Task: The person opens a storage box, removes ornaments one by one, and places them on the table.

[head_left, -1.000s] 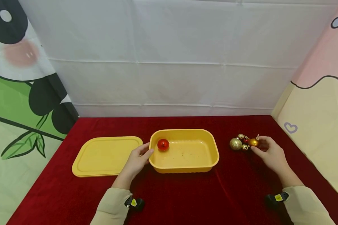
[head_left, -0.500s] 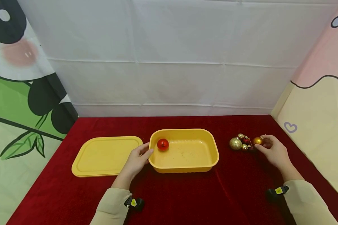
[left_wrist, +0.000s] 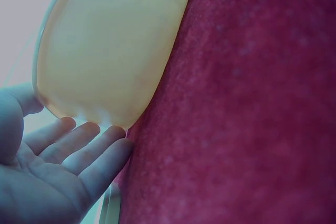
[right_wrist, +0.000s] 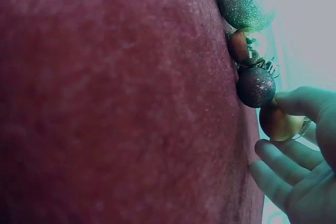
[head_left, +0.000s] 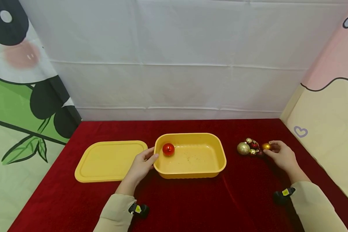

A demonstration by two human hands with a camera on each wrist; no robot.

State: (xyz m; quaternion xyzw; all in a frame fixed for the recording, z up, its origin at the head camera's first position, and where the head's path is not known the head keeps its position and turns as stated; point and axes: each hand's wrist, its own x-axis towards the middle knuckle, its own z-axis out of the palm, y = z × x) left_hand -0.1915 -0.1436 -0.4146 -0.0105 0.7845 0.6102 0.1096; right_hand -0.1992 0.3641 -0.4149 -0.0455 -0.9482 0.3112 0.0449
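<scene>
In the head view a yellow plastic box (head_left: 201, 161) stands in the middle of the table with a shiny red Christmas ball (head_left: 168, 149) inside at its left end. My left hand (head_left: 140, 166) holds the box's left end, thumb at the rim and fingertips against the outer wall (left_wrist: 100, 77). At the right, my right hand (head_left: 282, 158) pinches a gold Christmas ball (head_left: 265, 146), its thumb on the ball in the right wrist view. Just left of it lies a cluster of small ornaments, including a glittery gold ball (head_left: 243, 148) and a dark red glittery ball (right_wrist: 256, 87).
A yellow lid (head_left: 110, 161) lies flat to the left of the box. Red cloth (head_left: 191, 206) covers the table. A white sheet (head_left: 179, 64) hangs behind, with printed cloths on both sides.
My right hand has drawn the gold Christmas ball slightly to the right, so it sits apart from the cluster in the head view. The left hand and the box have stayed put.
</scene>
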